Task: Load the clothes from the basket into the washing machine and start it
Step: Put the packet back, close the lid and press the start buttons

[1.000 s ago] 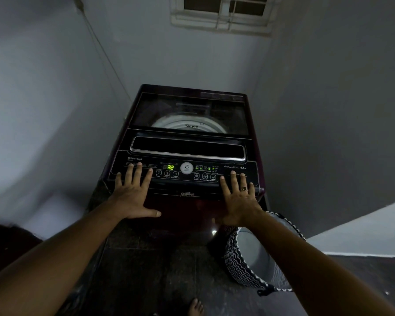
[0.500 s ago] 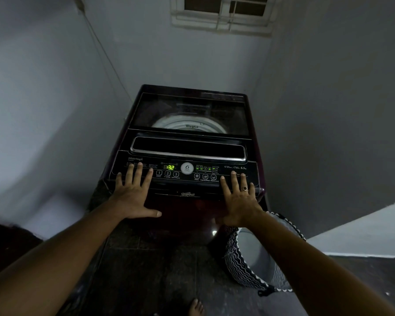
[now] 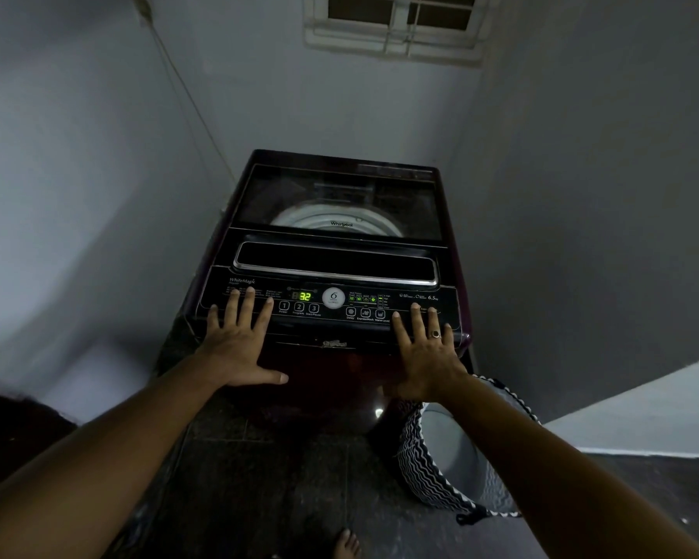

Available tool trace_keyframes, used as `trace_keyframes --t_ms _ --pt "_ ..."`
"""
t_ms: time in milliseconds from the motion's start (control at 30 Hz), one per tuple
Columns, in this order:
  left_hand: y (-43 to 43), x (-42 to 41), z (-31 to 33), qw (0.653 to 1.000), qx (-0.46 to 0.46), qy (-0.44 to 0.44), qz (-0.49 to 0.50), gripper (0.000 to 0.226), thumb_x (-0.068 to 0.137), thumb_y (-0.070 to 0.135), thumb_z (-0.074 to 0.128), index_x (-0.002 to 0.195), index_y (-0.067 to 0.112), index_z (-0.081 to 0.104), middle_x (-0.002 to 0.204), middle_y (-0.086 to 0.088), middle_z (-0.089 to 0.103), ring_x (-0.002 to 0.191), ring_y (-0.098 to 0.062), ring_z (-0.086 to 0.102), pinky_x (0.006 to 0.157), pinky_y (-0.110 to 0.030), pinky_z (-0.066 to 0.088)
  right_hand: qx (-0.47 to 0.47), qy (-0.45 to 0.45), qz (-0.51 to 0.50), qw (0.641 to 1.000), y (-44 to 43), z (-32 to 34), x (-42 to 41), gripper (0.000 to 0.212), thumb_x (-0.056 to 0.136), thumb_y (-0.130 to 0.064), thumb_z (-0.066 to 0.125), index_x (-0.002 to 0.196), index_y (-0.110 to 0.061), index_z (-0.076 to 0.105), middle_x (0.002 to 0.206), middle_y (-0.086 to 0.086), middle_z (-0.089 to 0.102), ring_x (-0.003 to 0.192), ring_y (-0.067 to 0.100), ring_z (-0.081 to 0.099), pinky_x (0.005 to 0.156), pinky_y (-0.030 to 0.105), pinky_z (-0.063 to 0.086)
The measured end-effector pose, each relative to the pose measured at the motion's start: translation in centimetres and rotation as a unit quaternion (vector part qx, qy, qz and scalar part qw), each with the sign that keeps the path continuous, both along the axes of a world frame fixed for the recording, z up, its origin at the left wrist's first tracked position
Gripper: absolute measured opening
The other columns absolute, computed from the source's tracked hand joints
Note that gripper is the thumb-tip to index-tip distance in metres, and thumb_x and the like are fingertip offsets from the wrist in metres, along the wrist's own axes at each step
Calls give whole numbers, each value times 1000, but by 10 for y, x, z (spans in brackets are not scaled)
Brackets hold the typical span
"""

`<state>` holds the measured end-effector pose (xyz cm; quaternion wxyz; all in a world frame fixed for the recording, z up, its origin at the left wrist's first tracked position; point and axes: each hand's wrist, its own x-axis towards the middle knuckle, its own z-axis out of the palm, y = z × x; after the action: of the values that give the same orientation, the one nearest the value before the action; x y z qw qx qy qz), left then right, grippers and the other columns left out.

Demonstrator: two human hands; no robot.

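Note:
A dark top-loading washing machine [image 3: 331, 260] stands in the corner, its glass lid [image 3: 335, 203] down. The control panel [image 3: 340, 306] is lit, and its green display [image 3: 304, 296] reads 32. My left hand [image 3: 239, 344] lies flat on the panel's left end, fingers spread, holding nothing. My right hand [image 3: 424, 353], with a ring on one finger, lies flat on the panel's right end, also empty. A black-and-white zigzag basket [image 3: 424, 474] stands on the floor at the machine's right front; its pale inside shows no clothes.
Grey walls close in on the left, the back and the right. A small window [image 3: 396, 22] sits high on the back wall. A cord [image 3: 182, 86] runs down the left wall. The floor [image 3: 267, 478] is dark tile, and my bare toes [image 3: 346, 544] show at the bottom edge.

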<state>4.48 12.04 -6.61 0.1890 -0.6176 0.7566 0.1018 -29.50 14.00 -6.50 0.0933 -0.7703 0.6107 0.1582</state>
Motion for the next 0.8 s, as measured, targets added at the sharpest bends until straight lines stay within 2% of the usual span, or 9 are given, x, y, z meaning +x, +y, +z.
trace_keyframes --t_ms 667,733,800 --pt "0 2 0 1000 -8 3 -9 148 51 101 43 149 21 -33 153 -19 -41 144 -41 -32 117 -65 -3 11 5 2 1000 -1 4 1 144 60 -94 54 155 -19 -24 159 25 -29 147 51 -22 118 69 3" --pt "0 2 2 1000 -16 5 -10 145 53 100 42 150 21 -30 155 -18 -38 145 -41 -29 116 -65 -2 10 8 3 1000 -1 7 2 143 61 -93 54 156 -18 -23 160 25 -28 147 51 -20 118 69 3" --pt "2 2 8 999 -39 10 -12 137 59 97 42 154 21 -21 160 -17 -27 149 -40 -19 118 -63 4 18 6 2 1000 0 14 2 141 62 -93 54 157 -19 -20 161 25 -25 148 51 -17 118 68 4"
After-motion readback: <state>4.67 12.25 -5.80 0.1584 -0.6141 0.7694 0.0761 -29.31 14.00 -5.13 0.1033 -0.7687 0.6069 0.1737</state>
